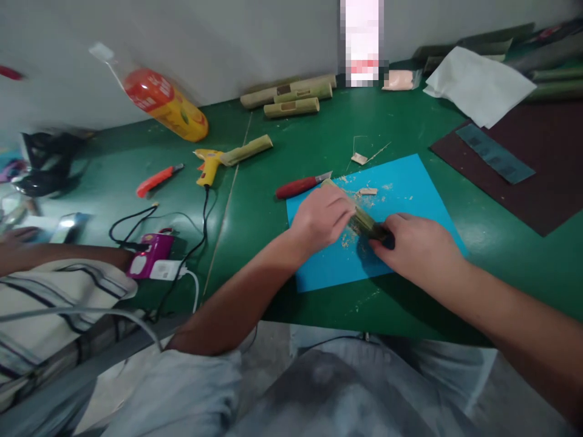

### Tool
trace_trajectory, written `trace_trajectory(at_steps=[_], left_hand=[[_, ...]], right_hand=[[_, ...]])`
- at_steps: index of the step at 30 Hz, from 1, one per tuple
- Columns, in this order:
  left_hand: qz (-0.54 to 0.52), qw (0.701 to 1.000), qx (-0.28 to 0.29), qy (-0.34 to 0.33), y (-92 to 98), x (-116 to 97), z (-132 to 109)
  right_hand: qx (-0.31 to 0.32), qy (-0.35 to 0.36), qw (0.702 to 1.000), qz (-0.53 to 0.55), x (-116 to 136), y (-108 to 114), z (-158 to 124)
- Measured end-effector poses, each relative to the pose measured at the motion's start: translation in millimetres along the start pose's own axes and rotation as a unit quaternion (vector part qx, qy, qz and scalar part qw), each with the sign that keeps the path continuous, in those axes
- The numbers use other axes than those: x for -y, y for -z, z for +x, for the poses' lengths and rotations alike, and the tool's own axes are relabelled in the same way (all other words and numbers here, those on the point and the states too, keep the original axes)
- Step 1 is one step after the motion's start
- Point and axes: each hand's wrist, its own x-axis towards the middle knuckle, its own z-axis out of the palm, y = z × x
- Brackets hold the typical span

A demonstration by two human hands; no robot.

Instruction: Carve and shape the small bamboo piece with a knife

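A bamboo tube [363,222] slants over the blue sheet [423,200], between my two hands. My left hand [322,215] is closed around its far left part. My right hand [416,243] is at the near right end, fingers closed on a small dark piece [387,235] pressed against the tube; its kind cannot be made out. Pale shavings [348,237] lie scattered under and around the tube. Just beyond my left hand rests a red-handled knife [300,186], partly over the sheet. A small bamboo chip [368,192] lies on the sheet.
On the green table [255,230] are a yellow glue gun [209,167], an orange utility knife [157,180], a purple power socket [152,255] and cut bamboo tubes [291,108]. A drink bottle [166,103] stands left. At far left is another person's arm [64,260].
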Motion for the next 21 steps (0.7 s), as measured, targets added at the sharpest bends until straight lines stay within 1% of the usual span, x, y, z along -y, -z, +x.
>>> trace_trajectory(at_steps=[1, 4, 5, 6, 8, 9, 11, 12, 13, 15, 16, 17, 19, 20, 21], left_hand=[[0.005, 1.0, -0.003, 0.01, -0.2, 0.3, -0.2], [0.001, 0.998, 0.064, -0.016, -0.4, -0.9, -0.3], [-0.004, 0.997, 0.069, -0.029, -0.3, -1.1, 0.0], [0.013, 0.999, 0.042, -0.016, -0.1, -1.1, 0.3], [0.051, 0.999, 0.007, 0.016, 0.0, -1.2, 1.0], [0.062, 0.998, 0.019, 0.013, -0.3, -1.5, 1.3], [0.035, 0.996, 0.068, -0.034, -0.9, -2.3, 1.5], [0.027, 0.996, 0.085, -0.02, -1.1, -2.4, 1.4], [0.013, 0.996, 0.085, -0.021, -1.2, -2.0, 1.2], [0.032, 0.999, 0.04, 0.018, -1.2, -1.1, 0.6], [0.039, 0.999, 0.025, 0.023, -1.2, -1.1, 0.4], [0.033, 0.999, 0.032, 0.004, -1.4, -1.5, 0.5], [0.006, 0.997, 0.07, -0.026, -1.9, -3.5, 1.5], [-0.006, 0.995, 0.093, -0.02, -2.2, -4.8, 2.5], [-0.011, 0.996, 0.093, 0.014, -2.4, -6.0, 3.8]], right_hand=[[-0.002, 0.002, 1.0, -0.002, 0.0, -0.1, -0.2], [0.0, 0.012, 1.0, -0.008, 0.1, 0.0, -0.6], [0.002, 0.01, 1.0, -0.009, 0.2, 0.2, -0.7], [0.004, 0.005, 1.0, -0.012, 0.5, 0.4, -0.7], [0.008, -0.002, 1.0, -0.016, 1.1, 0.8, -0.7], [0.01, 0.0, 1.0, -0.017, 1.4, 1.0, -0.8], [0.014, 0.006, 1.0, -0.018, 1.7, 1.3, -1.0], [0.016, 0.007, 1.0, -0.018, 1.8, 1.3, -1.2], [0.016, 0.004, 1.0, -0.018, 1.8, 1.4, -1.3], [0.015, -0.004, 1.0, -0.019, 1.6, 1.5, -1.4], [0.015, -0.003, 1.0, -0.019, 1.5, 1.6, -1.5], [0.016, 0.004, 1.0, -0.017, 1.4, 1.6, -1.5], [0.016, 0.015, 1.0, -0.014, 1.3, 1.7, -1.7], [0.015, 0.014, 1.0, -0.013, 1.4, 1.7, -1.7], [0.013, 0.009, 1.0, -0.014, 1.5, 1.8, -1.8]])
